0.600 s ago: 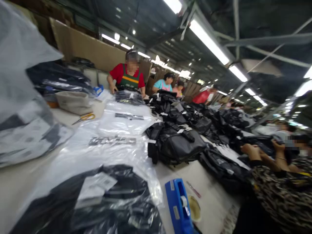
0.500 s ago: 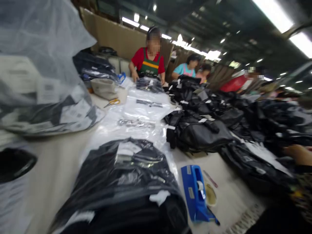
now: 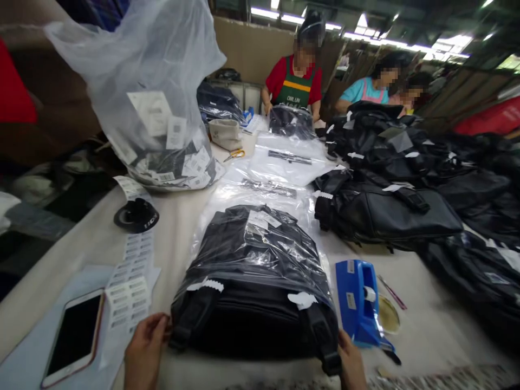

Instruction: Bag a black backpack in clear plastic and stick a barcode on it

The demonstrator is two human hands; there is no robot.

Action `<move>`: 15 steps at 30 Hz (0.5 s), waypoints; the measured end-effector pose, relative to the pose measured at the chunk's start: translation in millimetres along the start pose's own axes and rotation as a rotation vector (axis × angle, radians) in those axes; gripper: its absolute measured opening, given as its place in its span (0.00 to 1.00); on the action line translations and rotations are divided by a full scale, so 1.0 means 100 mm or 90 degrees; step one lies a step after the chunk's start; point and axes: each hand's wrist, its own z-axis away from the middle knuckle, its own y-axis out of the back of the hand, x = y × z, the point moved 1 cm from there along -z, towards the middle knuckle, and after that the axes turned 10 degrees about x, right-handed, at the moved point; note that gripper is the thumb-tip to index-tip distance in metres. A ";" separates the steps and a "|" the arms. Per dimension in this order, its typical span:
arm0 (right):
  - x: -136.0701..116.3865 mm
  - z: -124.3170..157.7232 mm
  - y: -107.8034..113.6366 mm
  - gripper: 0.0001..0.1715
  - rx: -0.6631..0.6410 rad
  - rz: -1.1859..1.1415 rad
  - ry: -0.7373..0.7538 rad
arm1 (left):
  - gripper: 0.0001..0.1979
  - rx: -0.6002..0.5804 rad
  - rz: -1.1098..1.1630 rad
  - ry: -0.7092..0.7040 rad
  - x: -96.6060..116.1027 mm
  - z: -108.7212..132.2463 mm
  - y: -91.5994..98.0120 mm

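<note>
A black backpack [image 3: 255,271] lies in front of me on the table, partly inside a clear plastic bag [image 3: 284,179] that covers its far end. My left hand [image 3: 144,352] pinches the near left corner of the backpack at its strap. At the near right corner my right hand [image 3: 351,363] holds the other strap end. Both hands are closed on the bag's bottom edge.
A blue tape dispenser [image 3: 359,303] sits right of the backpack. A phone [image 3: 75,336] and barcode label sheets [image 3: 132,281] lie at the left, with a black tape roll [image 3: 136,216] and a big clear sack of tags [image 3: 158,108] beyond. Black bags [image 3: 385,206] pile up at the right. Other workers stand at the far end.
The camera has tilted down and left. My two hands, the phone and the label sheets have come into view, with the hands at the backpack's near corners.
</note>
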 end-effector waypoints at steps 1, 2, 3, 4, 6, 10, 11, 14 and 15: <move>-0.02 0.05 0.06 0.29 0.017 -0.001 -0.017 | 0.26 -0.013 0.007 -0.028 0.00 0.03 0.09; -0.05 0.11 0.11 0.28 0.035 -0.002 -0.017 | 0.25 -0.034 0.012 -0.083 0.01 0.06 0.15; -0.09 0.16 0.14 0.28 0.050 -0.002 0.002 | 0.25 -0.057 0.012 -0.160 0.04 0.09 0.19; -0.13 0.20 0.17 0.28 0.056 0.000 0.036 | 0.26 -0.078 0.007 -0.246 0.07 0.11 0.20; -0.23 0.23 0.20 0.28 0.036 0.013 0.134 | 0.29 -0.101 -0.018 -0.408 0.12 0.09 0.15; -0.35 0.10 0.23 0.30 -0.066 0.085 0.354 | 0.24 -0.115 -0.070 -0.577 0.14 -0.16 -0.06; -0.36 0.05 0.24 0.31 -0.081 0.104 0.394 | 0.23 -0.123 -0.076 -0.593 0.12 -0.23 -0.11; -0.33 -0.07 0.22 0.29 -0.066 0.131 0.436 | 0.20 -0.130 -0.078 -0.589 0.08 -0.33 -0.22; -0.32 -0.10 0.19 0.27 -0.053 0.135 0.424 | 0.20 -0.130 -0.076 -0.568 0.08 -0.31 -0.25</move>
